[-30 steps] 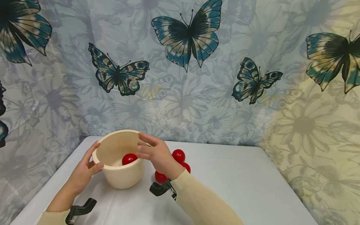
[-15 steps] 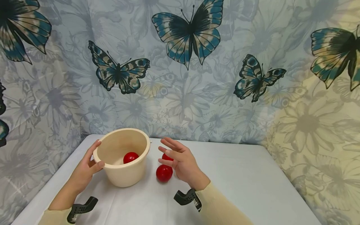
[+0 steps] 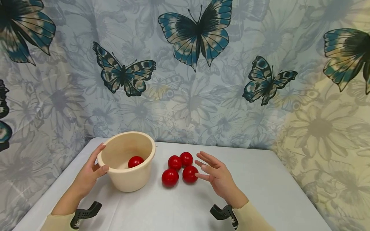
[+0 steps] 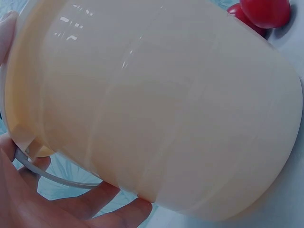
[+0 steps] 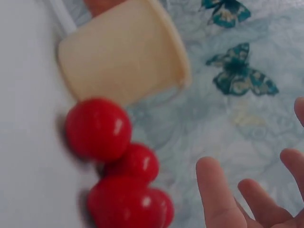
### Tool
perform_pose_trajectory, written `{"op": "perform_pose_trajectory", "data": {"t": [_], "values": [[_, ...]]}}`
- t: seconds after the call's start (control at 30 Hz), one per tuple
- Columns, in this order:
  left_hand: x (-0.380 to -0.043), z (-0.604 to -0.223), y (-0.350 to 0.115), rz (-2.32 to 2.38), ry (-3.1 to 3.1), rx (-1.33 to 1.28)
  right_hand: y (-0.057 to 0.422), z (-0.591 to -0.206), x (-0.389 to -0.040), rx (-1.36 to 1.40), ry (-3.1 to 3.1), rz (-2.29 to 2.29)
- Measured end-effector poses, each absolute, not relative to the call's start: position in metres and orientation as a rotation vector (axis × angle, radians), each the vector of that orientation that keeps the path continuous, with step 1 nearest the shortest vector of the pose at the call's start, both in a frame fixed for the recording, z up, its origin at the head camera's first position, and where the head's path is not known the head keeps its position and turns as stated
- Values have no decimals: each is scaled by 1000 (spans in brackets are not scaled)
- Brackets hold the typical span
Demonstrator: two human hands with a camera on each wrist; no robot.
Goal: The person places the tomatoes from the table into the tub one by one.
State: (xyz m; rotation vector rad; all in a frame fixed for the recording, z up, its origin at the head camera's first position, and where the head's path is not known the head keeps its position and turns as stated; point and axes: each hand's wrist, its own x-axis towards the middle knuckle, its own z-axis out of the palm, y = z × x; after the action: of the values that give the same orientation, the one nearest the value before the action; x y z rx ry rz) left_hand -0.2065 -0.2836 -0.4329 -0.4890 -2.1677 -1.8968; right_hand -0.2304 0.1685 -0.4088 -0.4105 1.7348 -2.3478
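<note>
A cream plastic bucket (image 3: pixel 127 179) stands on the left of the table, its mouth tipped toward me. One shiny red ball (image 3: pixel 136 161) lies inside. My left hand (image 3: pixel 86 176) grips the bucket's left rim; in the left wrist view its fingers (image 4: pixel 124 214) lie against the wall beside a thin grey handle (image 4: pixel 61 179). Several more red balls (image 3: pixel 170 178) sit in a cluster right of the bucket. Just right of them, my right hand (image 3: pixel 219 178) hovers with fingers spread and nothing in it, one fingertip overlapping the nearest ball (image 3: pixel 189 174) in the head view.
A white cloth covers the table (image 3: pixel 245 173). Behind it hangs a fabric backdrop (image 3: pixel 190 106) with butterflies and flowers, which also runs along both sides. Each wrist wears a black camera mount (image 3: pixel 222 212).
My right hand has left the bucket's right rim and moved right past the red balls, uncovering them. The left hand keeps its grip on the bucket, which stays in place.
</note>
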Motion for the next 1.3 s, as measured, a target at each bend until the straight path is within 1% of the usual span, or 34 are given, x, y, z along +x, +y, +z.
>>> {"op": "perform_pose_trajectory", "data": {"t": [0.27, 0.4, 0.57, 0.9, 1.07, 1.3], "values": [[-206, -432, -280, -1894, -2180, -491, 208, -445, -231, -172, 1800, -2316], [-205, -432, -280, -1885, -2185, -491, 218, -464, -232, -82, 1837, -2279], [-206, -433, -280, -1906, -2155, -521, 223, -480, -234, -48, 1805, -2282], [-208, -429, -281, -1902, -2152, -533, 218, -481, -236, -122, 1899, -2245], [-208, -430, -282, -1920, -2139, -533, 214, -482, -237, -93, 1931, -2238], [-207, -432, -284, -1894, -2157, -510, 203, -483, -239, -145, 1924, -2224]]}}
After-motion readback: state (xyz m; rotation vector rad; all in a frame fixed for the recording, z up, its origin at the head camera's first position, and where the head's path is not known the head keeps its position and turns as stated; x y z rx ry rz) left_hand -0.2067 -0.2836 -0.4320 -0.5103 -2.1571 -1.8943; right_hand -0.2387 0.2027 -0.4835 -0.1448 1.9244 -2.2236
